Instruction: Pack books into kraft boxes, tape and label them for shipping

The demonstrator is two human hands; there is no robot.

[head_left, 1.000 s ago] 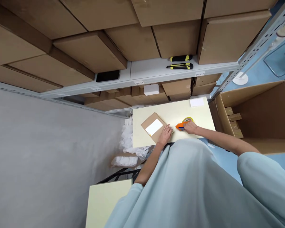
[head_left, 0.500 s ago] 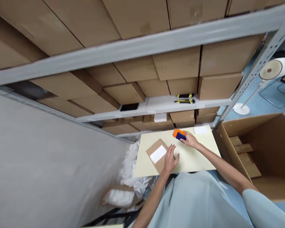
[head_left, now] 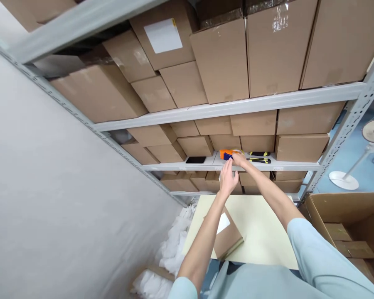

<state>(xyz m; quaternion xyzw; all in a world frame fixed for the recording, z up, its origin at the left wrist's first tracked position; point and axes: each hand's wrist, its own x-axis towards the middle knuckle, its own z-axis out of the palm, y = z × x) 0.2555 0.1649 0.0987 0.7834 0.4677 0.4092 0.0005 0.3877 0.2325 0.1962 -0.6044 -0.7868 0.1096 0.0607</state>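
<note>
My right hand (head_left: 239, 160) is closed around an orange and dark blue tape dispenser (head_left: 225, 154) at the middle shelf's front. Whether the dispenser rests on the shelf is hard to make out. Just below it, my left hand (head_left: 228, 179) is raised with fingers stretched and thumb apart, holding nothing; its fingertips overlap the dispenser's lower edge in view. A cardboard box (head_left: 229, 241) with a white label (head_left: 223, 223) lies on the pale yellow table (head_left: 264, 228), partly behind my left forearm. Two yellow and black utility knives (head_left: 259, 160) lie right of the dispenser.
A black phone-like slab (head_left: 195, 160) lies on the middle shelf (head_left: 208, 161). Cardboard boxes (head_left: 220, 62) fill the rack above. A large open carton (head_left: 318, 216) stands at right, white packing material (head_left: 174, 245) at left beside the wall (head_left: 65, 199). A white fan (head_left: 345, 178) stands farther right.
My right hand has carried the tape dispenser from above the table up to the middle shelf. My left hand has left the labelled box and risen beside it. The view has tilted up.
</note>
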